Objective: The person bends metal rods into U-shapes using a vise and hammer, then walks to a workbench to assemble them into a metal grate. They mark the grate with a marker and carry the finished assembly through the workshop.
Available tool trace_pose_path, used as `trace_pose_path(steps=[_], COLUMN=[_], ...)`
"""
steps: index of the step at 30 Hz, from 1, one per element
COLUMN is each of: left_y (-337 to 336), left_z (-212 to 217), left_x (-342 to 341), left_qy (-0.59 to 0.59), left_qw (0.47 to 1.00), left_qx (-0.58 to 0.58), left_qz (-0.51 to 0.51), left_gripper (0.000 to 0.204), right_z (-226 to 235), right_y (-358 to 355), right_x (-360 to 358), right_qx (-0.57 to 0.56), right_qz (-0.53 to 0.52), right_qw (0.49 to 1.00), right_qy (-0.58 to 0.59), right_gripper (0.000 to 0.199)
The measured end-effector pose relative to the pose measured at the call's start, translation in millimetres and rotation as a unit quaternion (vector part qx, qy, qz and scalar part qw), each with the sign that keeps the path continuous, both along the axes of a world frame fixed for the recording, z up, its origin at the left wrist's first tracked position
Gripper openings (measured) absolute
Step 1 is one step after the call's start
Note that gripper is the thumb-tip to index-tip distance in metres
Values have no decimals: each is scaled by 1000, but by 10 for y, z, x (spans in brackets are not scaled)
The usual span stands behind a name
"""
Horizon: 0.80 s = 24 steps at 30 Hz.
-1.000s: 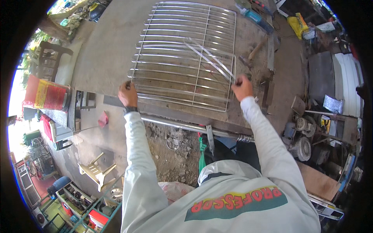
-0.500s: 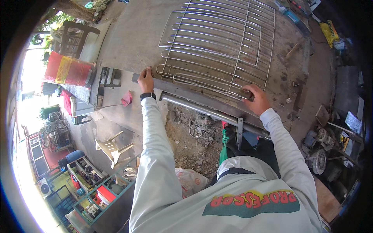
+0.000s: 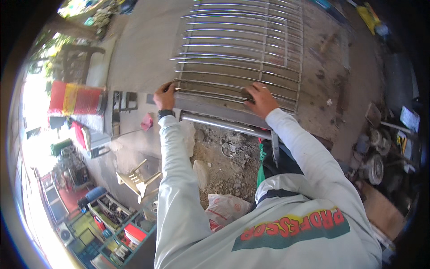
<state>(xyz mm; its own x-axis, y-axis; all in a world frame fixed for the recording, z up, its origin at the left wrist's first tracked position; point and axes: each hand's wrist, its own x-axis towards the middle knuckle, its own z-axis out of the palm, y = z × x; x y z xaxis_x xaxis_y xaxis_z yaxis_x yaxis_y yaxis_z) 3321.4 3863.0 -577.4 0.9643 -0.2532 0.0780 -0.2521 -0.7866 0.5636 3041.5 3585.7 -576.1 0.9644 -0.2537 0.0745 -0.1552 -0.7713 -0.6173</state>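
A shiny metal wire grate of parallel rods lies flat on a worn brown worktable. At its near left corner my left hand, with a dark band at the wrist, is closed with its fingertips pinching the end of the rods. My right hand wraps round a small dark block or pad and holds it against the grate's near rods. Fingers partly cover the block, so its exact kind cannot be made out. Both sleeves are light grey.
A steel pipe runs below the table's near edge, above rubble-strewn ground. A white sack and a beige plastic chair are at lower left. A red and yellow container stands left; wheels and machine parts crowd the right.
My right hand has slid left along the grate's near rods with the dark block. My left hand has come down onto the grate's corner. The whole view has shifted slightly.
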Motion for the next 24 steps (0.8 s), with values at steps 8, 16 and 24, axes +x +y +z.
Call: trace_pose_path(steps=[8, 16, 24], left_y=[22, -61, -8], left_z=[60, 99, 26], left_x=[41, 50, 71], left_qy=[44, 94, 66], left_qw=[999, 994, 995], left_qx=[13, 19, 50], left_qz=[25, 53, 60], left_gripper=[33, 39, 39], right_z=[-54, -46, -6], right_y=[51, 27, 0], right_x=[20, -62, -68], right_qx=[-62, -66, -52], right_qz=[-14, -29, -11], right_qw=[998, 997, 998], right_qy=[-4, 27, 34], right_gripper=[52, 54, 55])
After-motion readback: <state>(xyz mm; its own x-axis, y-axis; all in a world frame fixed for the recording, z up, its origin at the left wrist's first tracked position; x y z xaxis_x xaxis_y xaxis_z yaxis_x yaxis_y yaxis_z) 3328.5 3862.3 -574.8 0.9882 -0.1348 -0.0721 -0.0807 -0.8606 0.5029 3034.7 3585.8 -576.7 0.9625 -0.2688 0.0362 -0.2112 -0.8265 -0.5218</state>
